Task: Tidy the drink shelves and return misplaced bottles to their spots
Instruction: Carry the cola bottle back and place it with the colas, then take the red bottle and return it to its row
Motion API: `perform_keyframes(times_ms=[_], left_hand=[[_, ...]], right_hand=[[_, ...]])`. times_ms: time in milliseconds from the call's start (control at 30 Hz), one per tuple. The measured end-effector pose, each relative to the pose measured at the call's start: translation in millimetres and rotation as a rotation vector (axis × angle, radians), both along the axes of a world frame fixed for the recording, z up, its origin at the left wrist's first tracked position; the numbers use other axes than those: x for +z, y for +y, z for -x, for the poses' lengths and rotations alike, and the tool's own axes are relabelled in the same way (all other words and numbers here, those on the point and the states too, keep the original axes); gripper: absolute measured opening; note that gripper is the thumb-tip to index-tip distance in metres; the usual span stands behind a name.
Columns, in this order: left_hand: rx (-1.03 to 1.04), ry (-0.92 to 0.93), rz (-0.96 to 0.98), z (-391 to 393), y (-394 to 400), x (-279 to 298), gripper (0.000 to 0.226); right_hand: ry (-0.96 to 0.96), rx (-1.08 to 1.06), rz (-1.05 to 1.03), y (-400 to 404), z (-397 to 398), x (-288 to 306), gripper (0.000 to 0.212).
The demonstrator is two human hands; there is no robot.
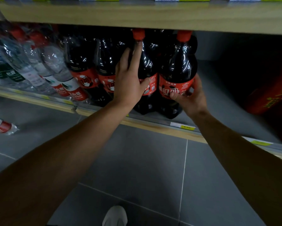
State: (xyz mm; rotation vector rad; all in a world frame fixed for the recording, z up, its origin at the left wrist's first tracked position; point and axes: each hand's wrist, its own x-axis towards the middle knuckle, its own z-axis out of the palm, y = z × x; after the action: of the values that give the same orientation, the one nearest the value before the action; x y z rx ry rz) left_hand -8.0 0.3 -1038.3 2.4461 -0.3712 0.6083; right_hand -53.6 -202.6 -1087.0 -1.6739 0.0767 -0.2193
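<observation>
Two large cola bottles with red caps and red labels stand side by side at the front of the wooden shelf [153, 128]. My left hand [129, 79] lies on the left cola bottle [147, 66], fingers stretched up its shoulder and thumb across its label. My right hand [190, 93] grips the right cola bottle [177, 66] low on its label, fingers curled round the right side. More cola bottles [81, 62] stand in a row to the left.
Clear water bottles [44, 66] with red-and-white labels fill the shelf's left end. One water bottle [1, 126] lies lower left. A red box [270, 92] sits at the right, with bare shelf between. Another shelf board [153, 17] runs close overhead. Grey floor tiles and my shoe [115, 216] below.
</observation>
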Motion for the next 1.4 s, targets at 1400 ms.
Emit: perform_keyframes(times_ms=[1400], left_hand=[[-1.104, 0.318, -0.477, 244, -391, 148, 0.076]], right_hand=[[0.807, -0.666, 0.606, -273, 389, 183, 0.099]])
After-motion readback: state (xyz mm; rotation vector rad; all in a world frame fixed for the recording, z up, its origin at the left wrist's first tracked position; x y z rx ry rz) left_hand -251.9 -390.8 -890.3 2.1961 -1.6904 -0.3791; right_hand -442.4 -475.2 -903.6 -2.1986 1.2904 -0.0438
